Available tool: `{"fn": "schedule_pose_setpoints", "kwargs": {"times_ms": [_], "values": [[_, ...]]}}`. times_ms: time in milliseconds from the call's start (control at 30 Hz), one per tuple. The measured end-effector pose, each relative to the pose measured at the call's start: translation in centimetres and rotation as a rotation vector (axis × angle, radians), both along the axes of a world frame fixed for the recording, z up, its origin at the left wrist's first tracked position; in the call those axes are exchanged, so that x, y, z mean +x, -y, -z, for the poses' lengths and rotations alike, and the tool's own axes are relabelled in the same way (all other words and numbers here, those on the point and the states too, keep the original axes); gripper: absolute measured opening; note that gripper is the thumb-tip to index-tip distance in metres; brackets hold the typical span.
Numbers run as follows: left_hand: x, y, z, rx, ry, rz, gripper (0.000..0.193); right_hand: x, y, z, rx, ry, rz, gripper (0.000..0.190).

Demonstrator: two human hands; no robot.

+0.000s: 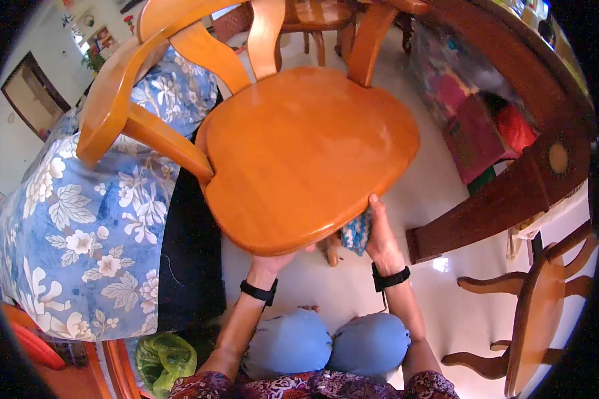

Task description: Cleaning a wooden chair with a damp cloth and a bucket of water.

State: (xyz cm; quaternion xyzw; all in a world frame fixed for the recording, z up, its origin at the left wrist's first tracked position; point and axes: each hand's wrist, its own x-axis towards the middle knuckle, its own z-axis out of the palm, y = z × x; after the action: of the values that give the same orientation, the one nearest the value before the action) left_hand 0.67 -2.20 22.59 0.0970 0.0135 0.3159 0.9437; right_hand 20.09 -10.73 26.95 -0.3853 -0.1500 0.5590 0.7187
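Observation:
A glossy orange-brown wooden chair fills the middle, its curved back and slats at the top left. My left hand reaches under the front edge of the seat, gripping it from below; most of its fingers are hidden. At the seat's right front edge is my right hand, thumb against the rim. A blue patterned cloth hangs below the seat inside that hand, and the fingers around it are mostly hidden. Part of a chair leg shows beneath the seat.
On the left, a blue floral cover drapes over furniture. A dark wooden table leg slants at the right. Beyond it stands a wooden stool. A yellow-green plastic bag lies lower left, and a pink box sits upper right.

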Motion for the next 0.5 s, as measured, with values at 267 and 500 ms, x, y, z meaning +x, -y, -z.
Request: {"fn": "schedule_pose_setpoints", "kwargs": {"times_ms": [267, 500], "values": [[-1.3, -3.2, 7.9, 0.176, -0.235, -0.329, 0.056, -0.3, 0.3, -1.3, -0.026, 0.021, -0.019, 0.065], [-1.4, -3.0, 4.7, 0.173, -0.122, -0.404, 0.056, -0.2, -0.2, -0.7, -0.069, 0.085, 0.048, 0.072]]}}
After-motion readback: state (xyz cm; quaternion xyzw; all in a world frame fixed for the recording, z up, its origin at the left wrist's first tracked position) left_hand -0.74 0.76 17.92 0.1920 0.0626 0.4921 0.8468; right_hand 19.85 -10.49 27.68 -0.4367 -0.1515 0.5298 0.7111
